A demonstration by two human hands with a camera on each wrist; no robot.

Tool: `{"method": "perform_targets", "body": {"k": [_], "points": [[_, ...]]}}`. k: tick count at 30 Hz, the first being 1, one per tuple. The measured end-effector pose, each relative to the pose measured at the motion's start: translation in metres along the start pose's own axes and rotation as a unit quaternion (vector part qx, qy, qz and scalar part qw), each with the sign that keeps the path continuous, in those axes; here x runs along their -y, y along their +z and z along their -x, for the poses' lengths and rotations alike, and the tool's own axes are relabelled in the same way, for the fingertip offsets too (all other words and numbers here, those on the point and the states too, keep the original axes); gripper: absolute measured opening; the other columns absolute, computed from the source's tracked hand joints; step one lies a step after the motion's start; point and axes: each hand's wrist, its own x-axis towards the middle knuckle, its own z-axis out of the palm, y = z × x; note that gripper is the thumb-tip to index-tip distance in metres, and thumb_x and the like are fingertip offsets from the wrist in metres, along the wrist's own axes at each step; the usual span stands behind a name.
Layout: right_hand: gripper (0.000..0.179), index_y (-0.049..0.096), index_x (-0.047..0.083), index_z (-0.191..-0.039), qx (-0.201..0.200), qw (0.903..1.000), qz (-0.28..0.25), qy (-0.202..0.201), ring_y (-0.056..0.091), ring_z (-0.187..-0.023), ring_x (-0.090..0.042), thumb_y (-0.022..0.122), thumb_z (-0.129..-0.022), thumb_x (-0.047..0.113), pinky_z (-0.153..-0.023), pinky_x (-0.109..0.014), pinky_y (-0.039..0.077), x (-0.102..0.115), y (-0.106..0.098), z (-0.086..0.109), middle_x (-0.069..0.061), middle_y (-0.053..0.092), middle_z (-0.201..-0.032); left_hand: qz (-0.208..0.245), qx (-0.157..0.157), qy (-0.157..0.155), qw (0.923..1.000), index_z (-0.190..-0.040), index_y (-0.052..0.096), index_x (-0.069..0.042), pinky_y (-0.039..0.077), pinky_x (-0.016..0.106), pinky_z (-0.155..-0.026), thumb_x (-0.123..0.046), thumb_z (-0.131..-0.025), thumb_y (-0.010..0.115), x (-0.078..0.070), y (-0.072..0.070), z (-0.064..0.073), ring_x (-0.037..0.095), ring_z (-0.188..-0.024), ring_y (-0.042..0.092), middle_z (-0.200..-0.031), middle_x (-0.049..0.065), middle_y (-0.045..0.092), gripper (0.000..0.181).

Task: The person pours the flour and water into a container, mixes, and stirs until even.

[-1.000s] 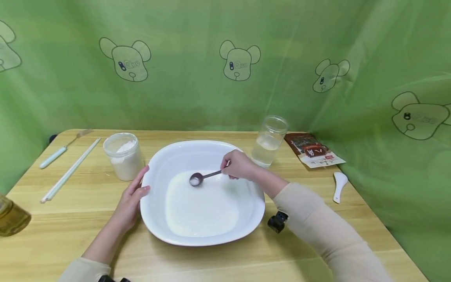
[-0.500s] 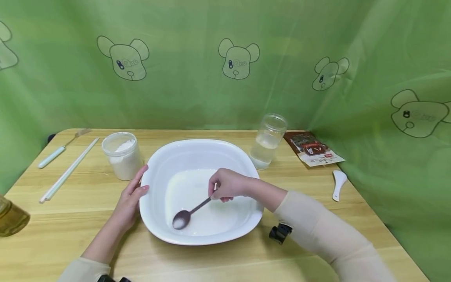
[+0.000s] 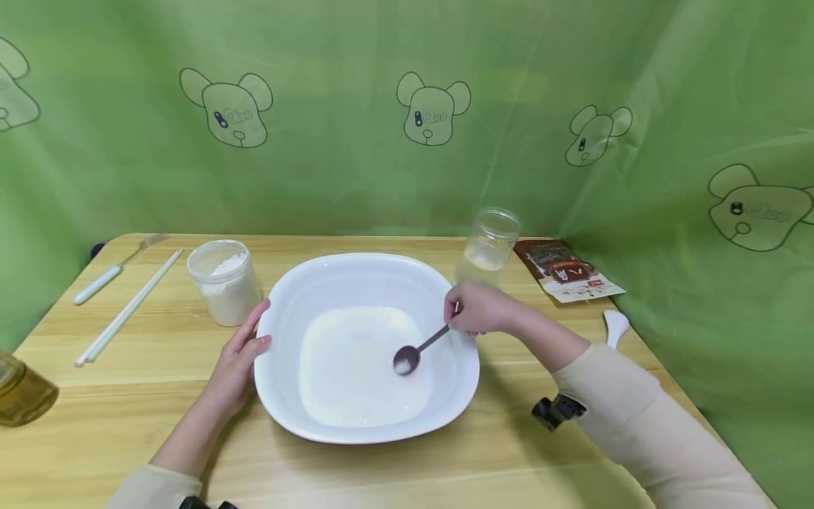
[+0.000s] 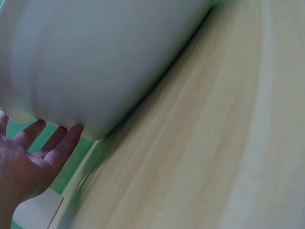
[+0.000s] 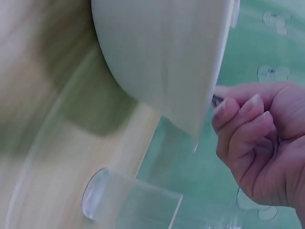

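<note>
A white basin point(image 3: 280, 283) stands in the middle of the table in the head view, with a pale whitish layer on its bottom. My left hand point(image 3: 237, 367) rests against the basin's left side, and in the left wrist view the fingertips point(image 4: 76, 130) touch its outer wall. Over the basin's right rim, my right hand point(image 3: 480, 309) pinches the handle of a dark brown spoon point(image 3: 421, 348). Some white stuff lies in the spoon's bowl, which is inside the basin toward the right. In the right wrist view most of the spoon is hidden behind the basin.
A jar of white powder point(image 3: 230, 300) stands left of the basin, a glass jar of clear liquid point(image 3: 486, 254) behind its right side. Chopsticks point(image 3: 130, 307), a blue-handled fork point(image 3: 98, 284), an amber jar point(image 3: 24, 392), a printed packet point(image 3: 566, 272) and a white spoon point(image 3: 614, 325) lie around.
My right hand moves the spoon from the basin's middle to its near left, then back to the right, ending over the right rim. The left hand stays put.
</note>
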Motion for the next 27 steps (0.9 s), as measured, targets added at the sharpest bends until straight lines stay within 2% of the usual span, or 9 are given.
{"method": "perform_targets", "body": {"k": [4,8,16,21,27], "points": [[0.007,0.059,0.002,-0.069,-0.041,0.999,-0.003,0.015,0.041,-0.038,-0.01,0.055,-0.074,-0.002,-0.036,-0.02,0.035,-0.007,-0.004,-0.013,-0.003,0.048,-0.047,0.002,0.001,0.004,1.0,-0.136,0.027,-0.019,0.049,0.026,-0.068,-0.013,-0.088,0.044,0.001,0.0,0.0,0.009,-0.091,0.052,-0.14,0.012,0.016,0.051],[0.005,0.059,0.0,-0.071,-0.073,0.9959,-0.039,0.037,0.042,-0.039,-0.01,0.055,-0.074,-0.001,-0.036,-0.02,0.034,-0.008,-0.001,-0.029,-0.003,0.049,-0.048,0.004,0.002,0.002,1.0,-0.136,0.027,-0.019,0.049,0.027,-0.068,-0.012,-0.088,0.044,0.001,0.0,0.0,0.01,-0.09,0.053,-0.139,0.013,0.018,0.052],[0.004,0.059,-0.001,-0.075,-0.088,0.9877,-0.116,0.058,0.042,-0.039,-0.011,0.055,-0.075,-0.001,-0.037,-0.02,0.035,0.009,0.021,-0.061,-0.005,0.049,-0.048,0.005,-0.003,-0.003,1.0,-0.136,0.028,-0.021,0.05,0.028,-0.067,-0.013,-0.088,0.045,0.0,0.0,-0.001,0.01,-0.088,0.054,-0.139,0.012,0.019,0.052],[0.004,0.06,0.001,-0.072,-0.07,0.9823,-0.165,0.054,0.044,-0.04,-0.011,0.058,-0.075,-0.001,-0.036,-0.019,0.036,0.021,0.04,-0.07,-0.006,0.05,-0.048,0.007,-0.003,-0.003,1.0,-0.136,0.028,-0.021,0.05,0.027,-0.066,-0.012,-0.088,0.045,0.0,0.001,-0.001,0.009,-0.088,0.053,-0.139,0.013,0.017,0.052],[0.003,0.061,-0.003,-0.077,-0.01,0.9803,-0.193,0.04,0.044,-0.041,-0.012,0.06,-0.076,0.0,-0.037,-0.02,0.036,0.039,0.057,-0.065,-0.006,0.051,-0.049,0.0,-0.002,0.008,1.0,-0.136,0.028,-0.019,0.049,0.026,-0.07,-0.012,-0.088,0.045,0.001,0.0,0.0,0.007,-0.093,0.051,-0.141,0.014,0.014,0.052]]}}
